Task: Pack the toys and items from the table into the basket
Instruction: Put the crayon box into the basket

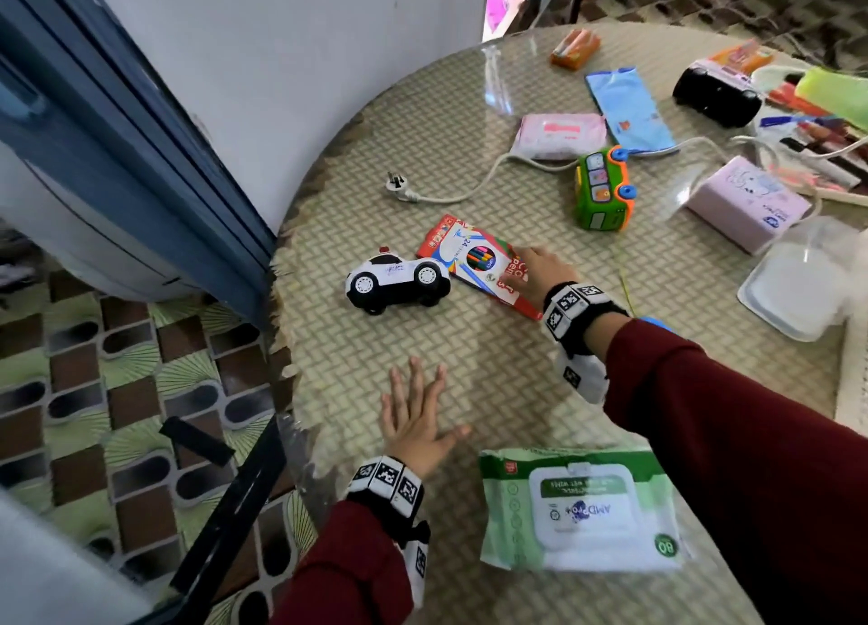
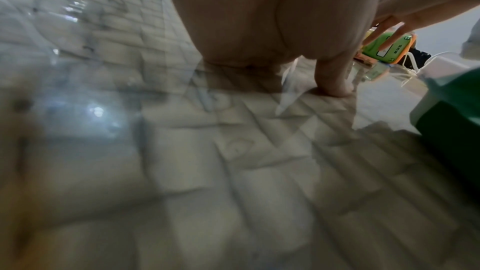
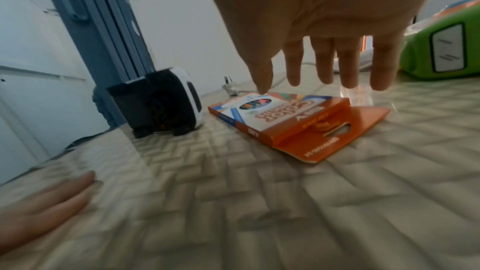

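Observation:
A red box of coloured pencils (image 1: 474, 258) (image 3: 272, 114) lies flat on the round table (image 1: 469, 342), its flap open toward me. My right hand (image 1: 530, 272) (image 3: 309, 81) hovers over the box's near end with straight, spread fingers and holds nothing; contact with the box is unclear. Just left of the box stands a black-and-white toy police car (image 1: 399, 281) (image 3: 166, 106). My left hand (image 1: 432, 403) (image 2: 285, 48) lies flat and empty on the table nearer to me. A green toy bus (image 1: 603, 187) (image 3: 441, 48) (image 2: 389, 46) stands beyond. No basket is in view.
A green wet-wipes pack (image 1: 582, 511) lies at the near edge. Farther back are a pink tissue pack (image 1: 559, 135), a blue pouch (image 1: 629, 107), a pink box (image 1: 747, 201), a black toy car (image 1: 716, 91), a white plug and cable (image 1: 399, 185) and a clear plastic container (image 1: 798, 286).

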Available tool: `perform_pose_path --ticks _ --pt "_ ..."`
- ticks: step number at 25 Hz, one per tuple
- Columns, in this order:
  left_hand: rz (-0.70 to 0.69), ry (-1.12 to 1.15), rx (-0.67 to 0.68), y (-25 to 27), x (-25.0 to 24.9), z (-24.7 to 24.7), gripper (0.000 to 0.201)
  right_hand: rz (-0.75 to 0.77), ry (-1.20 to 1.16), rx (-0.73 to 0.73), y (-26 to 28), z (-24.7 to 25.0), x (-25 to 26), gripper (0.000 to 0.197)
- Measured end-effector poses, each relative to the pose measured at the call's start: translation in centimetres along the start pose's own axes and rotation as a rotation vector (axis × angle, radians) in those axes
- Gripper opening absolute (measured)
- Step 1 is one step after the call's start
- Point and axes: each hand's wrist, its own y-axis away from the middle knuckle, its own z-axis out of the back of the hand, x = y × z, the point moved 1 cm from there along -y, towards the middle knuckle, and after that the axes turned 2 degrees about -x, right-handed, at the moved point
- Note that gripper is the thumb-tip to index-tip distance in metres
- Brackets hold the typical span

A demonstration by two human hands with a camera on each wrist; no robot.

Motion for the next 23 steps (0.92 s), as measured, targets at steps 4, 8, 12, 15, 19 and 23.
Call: perform_pose_path --ticks 4,8,12,15,19,23 --pt "-0.002 0.01 0.007 0.1 -0.2 0.2 0.101 -0.023 0.103 -0.065 0.2 -0.8 0.0 0.074" --pt "0.006 0.029 0.004 0.2 -0.3 0.1 0.09 -0.082 -0.197 0.037 1.4 -1.6 -1.0 0.085" --pt "0.011 0.041 -0.01 0.0 -0.2 -0.1 0.09 -0.101 -0.425 0.042 3.5 -1.6 -1.5 0.078" --pt "0.021 0.045 -0.011 -0.2 -0.1 -0.2 0.09 -0.036 -0.546 -0.018 5.9 -1.7 -1.3 0.066" --pt "0.023 0.051 -0.015 -0.4 0.0 -0.1 0.091 -0.105 -0.822 -0.169 9.8 -1.6 -2.4 0.044" --pt "0.036 0.08 -0.047 -0.1 -0.3 0.0 0.091 -0.162 -1.071 -0.264 15.2 -0.3 -4.7 0.036"
